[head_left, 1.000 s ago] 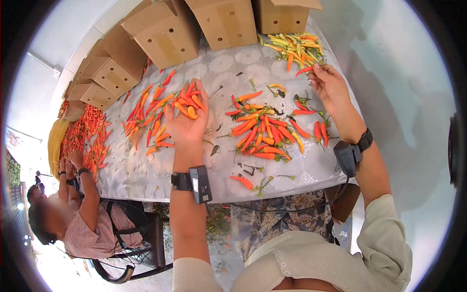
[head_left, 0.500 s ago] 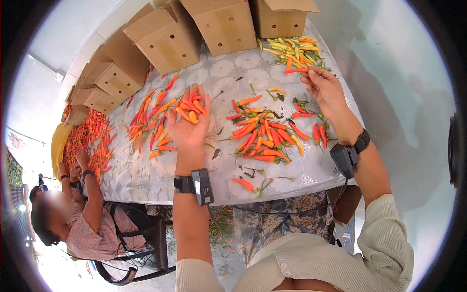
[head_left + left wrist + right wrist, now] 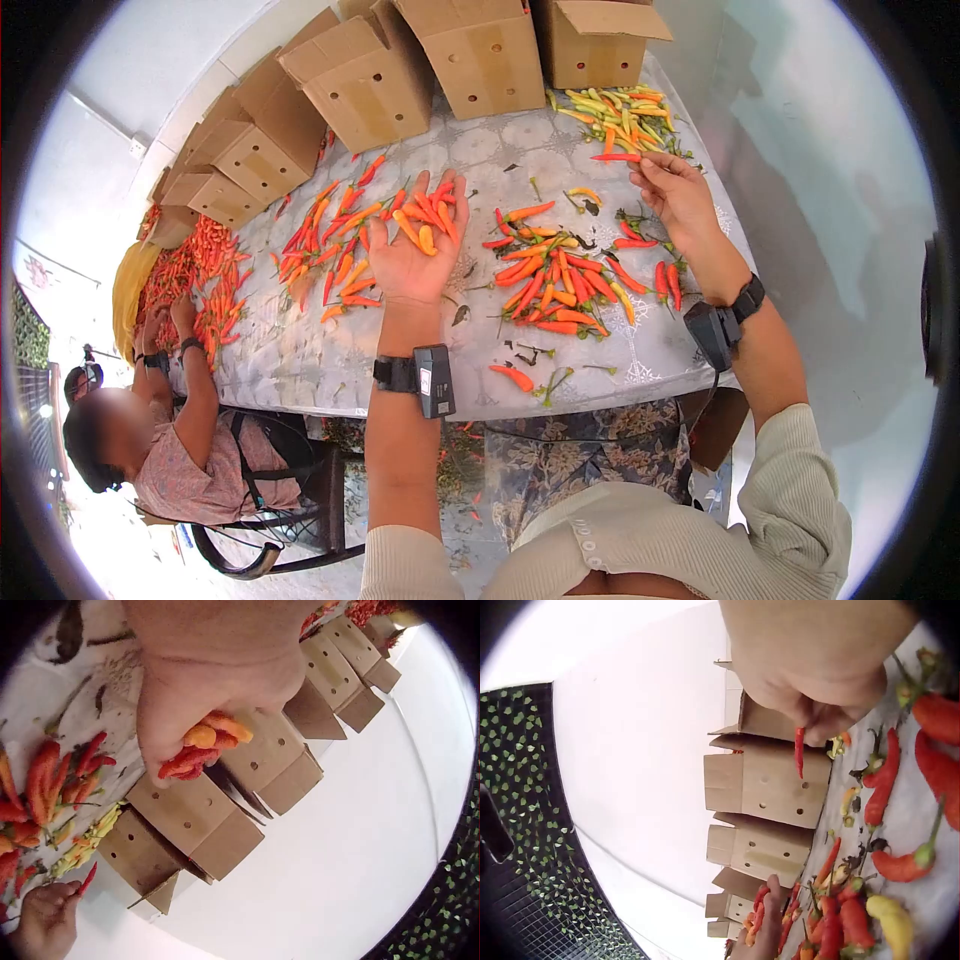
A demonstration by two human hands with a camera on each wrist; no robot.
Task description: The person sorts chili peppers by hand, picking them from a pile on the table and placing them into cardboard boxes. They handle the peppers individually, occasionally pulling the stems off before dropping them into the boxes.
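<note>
My left hand (image 3: 415, 255) is palm up over the table, carrying several red and orange chili peppers (image 3: 427, 222) across its fingers, thumb off to the side. In the left wrist view the carried peppers (image 3: 202, 746) show beyond the heel of the hand. Between thumb and fingertips my right hand (image 3: 680, 200) pinches one red chili pepper (image 3: 615, 157), its tip pointing left; the same pepper (image 3: 800, 754) hangs below the fingers in the right wrist view. Between the hands lies a mixed pile of red and orange chilies (image 3: 555, 285) with green stems.
Yellow-green chilies (image 3: 625, 115) lie at the far right, beside a row of cardboard boxes (image 3: 480, 65) along the back. A second sorted heap of red and orange chilies (image 3: 335, 240) is left of my left hand. At the table's left end another person (image 3: 205, 450) handles red chilies (image 3: 195, 270).
The right hand has carried the pinched red chili left, away from the yellow-green heap's right edge. The left hand still carries its peppers, fingers spread a little more.
</note>
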